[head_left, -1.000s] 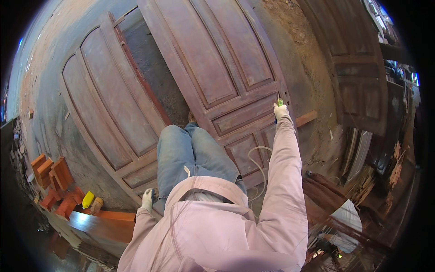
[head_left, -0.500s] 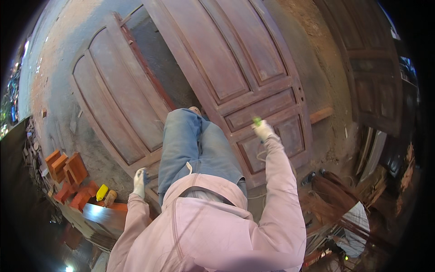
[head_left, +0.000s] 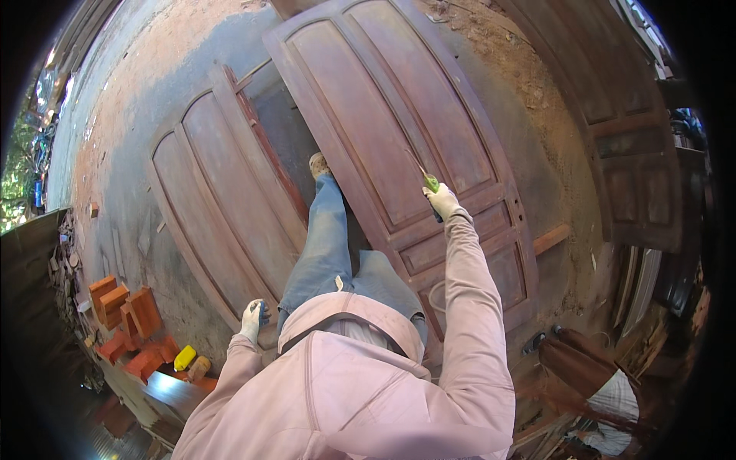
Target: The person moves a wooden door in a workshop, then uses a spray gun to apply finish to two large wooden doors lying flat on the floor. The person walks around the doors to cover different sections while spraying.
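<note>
Over panelled door [head_left: 383, 153], right grip [head_left: 443, 201] around green tool [head_left: 432, 182], left grip [head_left: 253, 318] unclear, gap [head_left: 285, 126] along door's edge

Brown rectangular wooden door [head_left: 372, 115] is lying right of brown arched wooden door [head_left: 220, 180].
Orange-brown wooden blocks [head_left: 143, 312] are sitting left of both, beside a yellow bottle [head_left: 185, 358].

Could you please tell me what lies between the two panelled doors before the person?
The head view shows dark floor, a shoe, a jeans leg and, farther off, a thin strip between the left door and right door.
</note>
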Motion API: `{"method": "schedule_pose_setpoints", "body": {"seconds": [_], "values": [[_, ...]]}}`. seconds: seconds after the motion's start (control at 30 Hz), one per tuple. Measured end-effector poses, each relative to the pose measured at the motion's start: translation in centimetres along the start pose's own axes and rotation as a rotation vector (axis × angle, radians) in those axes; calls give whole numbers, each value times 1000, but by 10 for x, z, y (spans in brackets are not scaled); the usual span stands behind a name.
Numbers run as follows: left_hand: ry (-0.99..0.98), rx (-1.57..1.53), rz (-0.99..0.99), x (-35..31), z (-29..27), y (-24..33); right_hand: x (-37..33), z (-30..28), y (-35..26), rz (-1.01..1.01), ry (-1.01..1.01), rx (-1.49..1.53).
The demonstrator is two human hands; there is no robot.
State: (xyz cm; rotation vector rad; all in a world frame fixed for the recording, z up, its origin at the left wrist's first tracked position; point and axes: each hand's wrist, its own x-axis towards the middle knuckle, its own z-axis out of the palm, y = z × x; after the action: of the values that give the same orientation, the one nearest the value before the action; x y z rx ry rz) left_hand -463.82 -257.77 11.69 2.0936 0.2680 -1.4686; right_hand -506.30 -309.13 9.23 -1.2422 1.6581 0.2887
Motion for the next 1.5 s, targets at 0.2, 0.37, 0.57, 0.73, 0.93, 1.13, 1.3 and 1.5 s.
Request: {"method": "schedule_pose_setpoints", "body": {"seconds": [0.2, 0.37, 0.57, 0.73, 0.93, 1.13, 1.3, 1.5], "values": [[-40, 64, -78, 59, 1, 75, 73, -34, -54, 51, 371, -10], [-51, -129, -29, 135, -11, 186, 146, -78, -180, 138, 567, -46], [71, -195, 16, 198, -59, 293, 227, -44, -329, -10, 574, -60], [129, -270, -42, 191, -70, 326, 175, 80, -362, -155, 141, -325], [-3, -179, -39, 177, -42, 332, 151, 101, -341, -12, 274, -121], [55, -7, -111, 194, -38, 292, 145, 84, -392, -95, 196, -300], [-104, 288, -118, 227, -16, 341, 169, 101, -488, -139, 112, -250], [-97, -36, 44, 301, -11, 495, 265, 109, -619, -168, -40, -306]]}}
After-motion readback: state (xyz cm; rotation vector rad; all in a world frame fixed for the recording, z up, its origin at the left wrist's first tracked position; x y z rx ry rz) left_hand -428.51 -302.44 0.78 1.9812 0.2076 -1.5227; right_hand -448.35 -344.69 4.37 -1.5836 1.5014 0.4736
